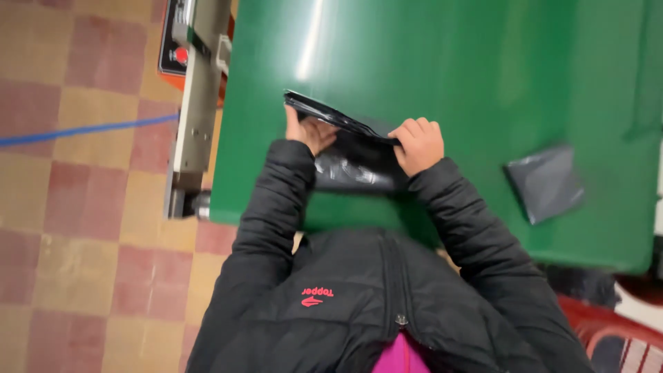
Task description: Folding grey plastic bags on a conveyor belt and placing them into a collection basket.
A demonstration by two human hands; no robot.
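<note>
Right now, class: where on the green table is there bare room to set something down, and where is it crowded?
The green table is bare across its far stretch, beyond the black bag, and between that bag and the grey pouch. The near edge is crowded: the left hand and right hand grip the bag there. A sealing machine borders the left edge.

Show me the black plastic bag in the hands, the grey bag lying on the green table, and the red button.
black plastic bag [356, 166], head view, on its glossy lower body.
grey flat plastic bag [545, 183], head view, on its middle.
red round button [181, 55], head view, on its face.
</note>
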